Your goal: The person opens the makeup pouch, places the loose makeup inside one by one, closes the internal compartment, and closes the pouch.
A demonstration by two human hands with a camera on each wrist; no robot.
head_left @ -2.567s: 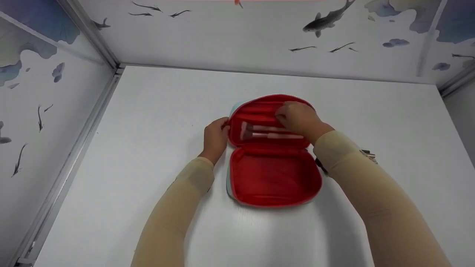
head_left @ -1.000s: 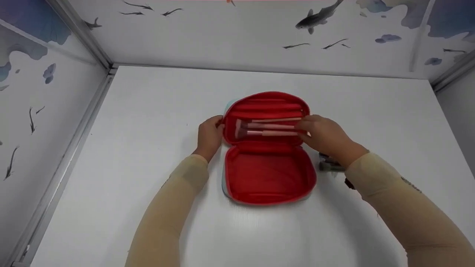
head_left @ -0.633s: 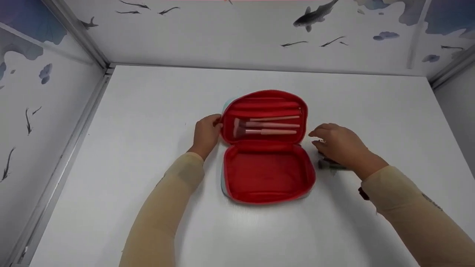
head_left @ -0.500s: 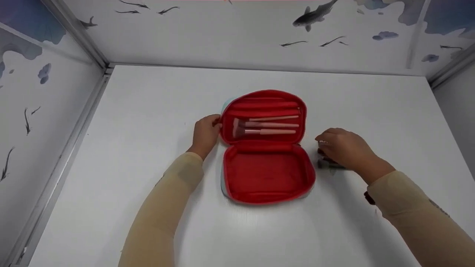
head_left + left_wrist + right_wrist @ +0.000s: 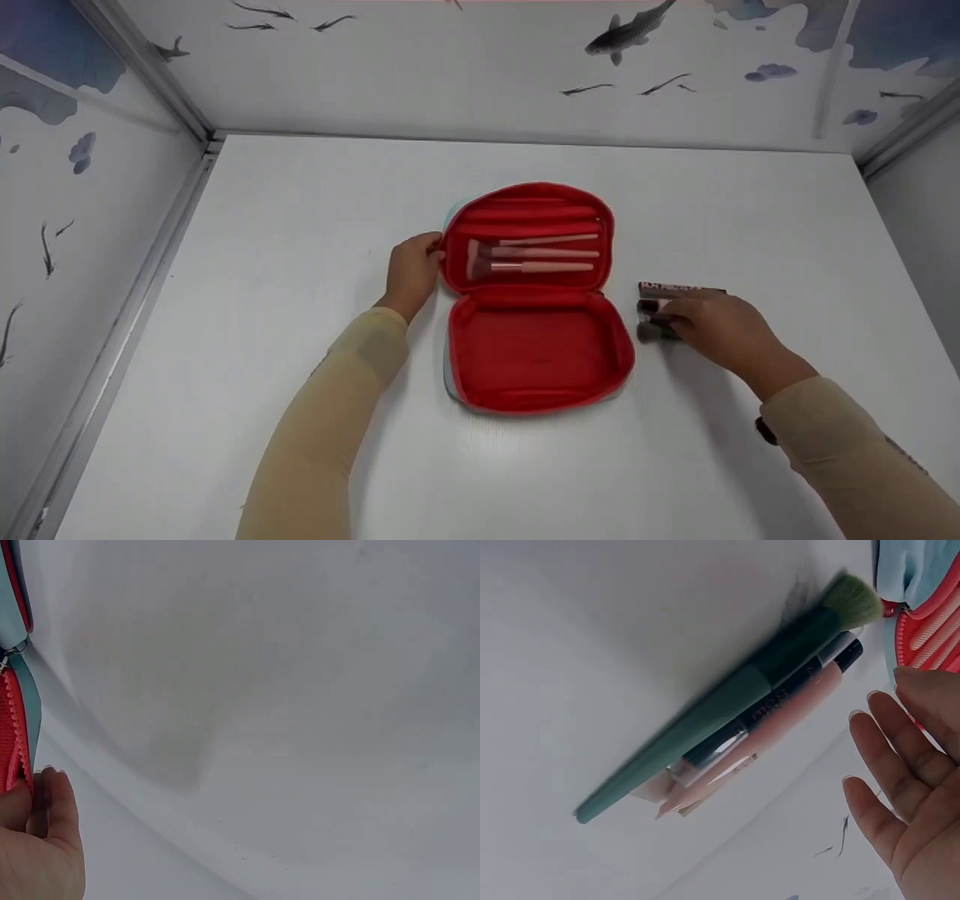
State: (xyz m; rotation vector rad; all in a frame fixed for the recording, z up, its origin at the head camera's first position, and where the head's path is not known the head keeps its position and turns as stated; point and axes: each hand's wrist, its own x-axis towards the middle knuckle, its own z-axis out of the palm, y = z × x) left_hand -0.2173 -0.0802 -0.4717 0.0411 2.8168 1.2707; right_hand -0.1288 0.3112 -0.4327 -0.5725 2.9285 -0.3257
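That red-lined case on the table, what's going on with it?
A person's left hand pinches the edge of the open red-lined case. Three pink brushes lie in its far half. The right hand is at a green brush and other slim items beside the case; the right wrist view shows its fingers open.

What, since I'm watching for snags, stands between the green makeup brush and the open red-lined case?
Nothing visible: only a narrow strip of white table separates the green makeup brush from the red-lined case. The right hand is outside that gap.
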